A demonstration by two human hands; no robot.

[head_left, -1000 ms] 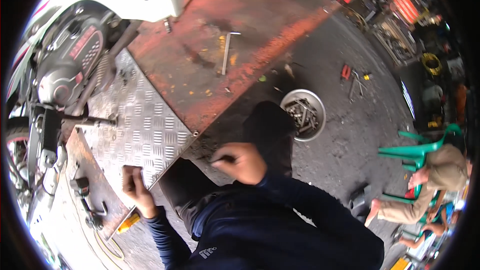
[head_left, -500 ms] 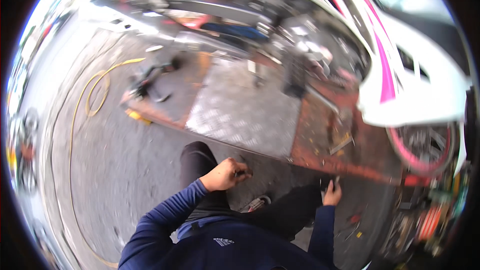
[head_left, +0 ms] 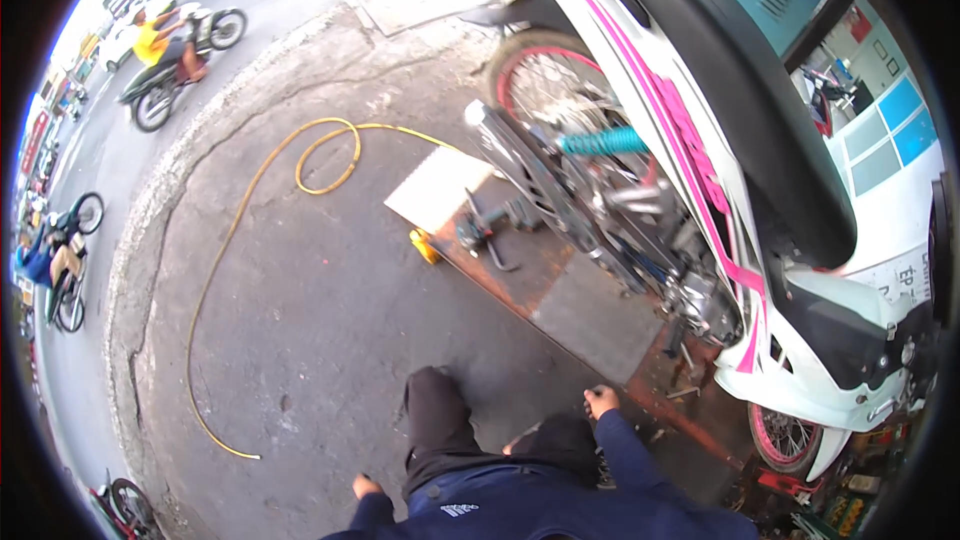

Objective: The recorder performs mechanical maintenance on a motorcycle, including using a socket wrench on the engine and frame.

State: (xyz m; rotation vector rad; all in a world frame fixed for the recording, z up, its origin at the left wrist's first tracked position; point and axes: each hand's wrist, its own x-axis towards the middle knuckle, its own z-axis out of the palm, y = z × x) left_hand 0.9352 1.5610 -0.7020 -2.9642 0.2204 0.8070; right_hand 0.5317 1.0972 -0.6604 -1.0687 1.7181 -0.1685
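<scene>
Low at the front, my left hand point(head_left: 366, 485) hangs beside my left thigh over the floor, its fingers mostly out of sight. My right hand point(head_left: 602, 401) is closed near the front edge of a rusty low platform point(head_left: 660, 402); something small and dark shows at its fingers, too small to name. On that platform stands a white and pink motorbike point(head_left: 650, 90), its engine point(head_left: 705, 305) uncovered. A dark power tool point(head_left: 480, 228) lies on the platform's far left part, away from both hands.
A yellow hose point(head_left: 212, 285) loops over the grey floor to the left. A pale sheet point(head_left: 440, 185) lies by the platform's far end, close to a yellow part point(head_left: 424, 246). Riders on motorbikes point(head_left: 165, 55) pass on the road. Tools and boxes point(head_left: 850, 510) crowd the lower right.
My view has swung to the left, bringing the road and the rear wheel into sight. My left hand has dropped from in front of my body to beside my thigh.
</scene>
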